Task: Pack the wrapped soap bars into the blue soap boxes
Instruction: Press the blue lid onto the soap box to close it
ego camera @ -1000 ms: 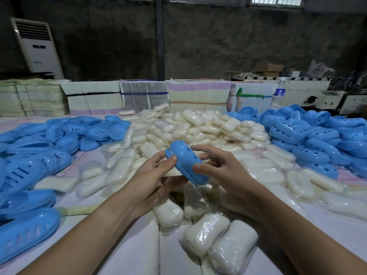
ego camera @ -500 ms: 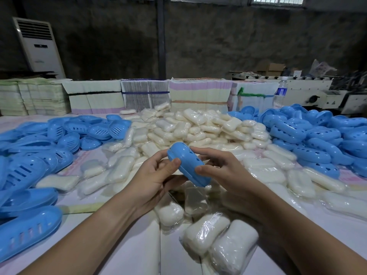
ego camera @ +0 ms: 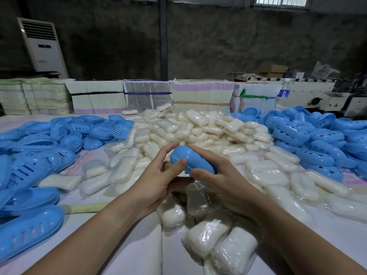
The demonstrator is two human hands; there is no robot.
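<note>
Soap box point(ego camera: 193, 162) held above the soap pile point(ego camera: 206, 132), gripped by left hand point(ego camera: 158, 175) and right hand point(ego camera: 220, 175). Risk: halves popping apart under uneven squeezing, wrapper pinched in seam.

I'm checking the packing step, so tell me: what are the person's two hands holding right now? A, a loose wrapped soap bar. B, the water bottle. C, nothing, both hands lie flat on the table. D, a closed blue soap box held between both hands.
D: the left hand and right hand both grip one closed blue soap box, held up above the pile of wrapped soap bars.
</note>
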